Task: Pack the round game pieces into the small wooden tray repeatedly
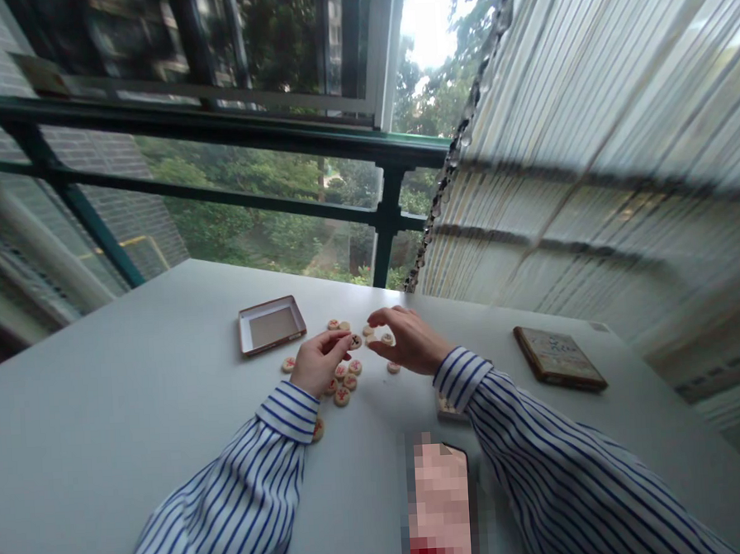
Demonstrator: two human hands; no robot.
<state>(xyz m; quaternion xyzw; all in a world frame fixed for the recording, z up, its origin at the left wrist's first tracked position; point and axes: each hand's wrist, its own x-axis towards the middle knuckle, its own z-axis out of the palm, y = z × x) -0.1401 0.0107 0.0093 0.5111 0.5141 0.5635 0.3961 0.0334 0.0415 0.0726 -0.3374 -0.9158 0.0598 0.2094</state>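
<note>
Round wooden Chinese chess pieces lie on the white table [183, 386], several with red characters, such as the red-marked piece [341, 397]. My left hand [318, 360] pinches a dark-marked chess piece [355, 341] between thumb and fingertips, just above the others. To the right, my right hand [411, 341] curves with thumb and fingers apart around a few pale pieces, among them a chess piece [387, 340]. Nothing shows gripped in it. Another red-marked piece [393, 367] sits below its thumb. A piece [318, 429] is partly covered by my left cuff.
An open shallow box lid [273, 345] stands at the back left. Partly under my right sleeve is a small box [450, 407] with pieces in it. A flat brown box [560, 358] lies at the right. Near me is a blurred-out phone [442, 505]. Railing and window stand beyond.
</note>
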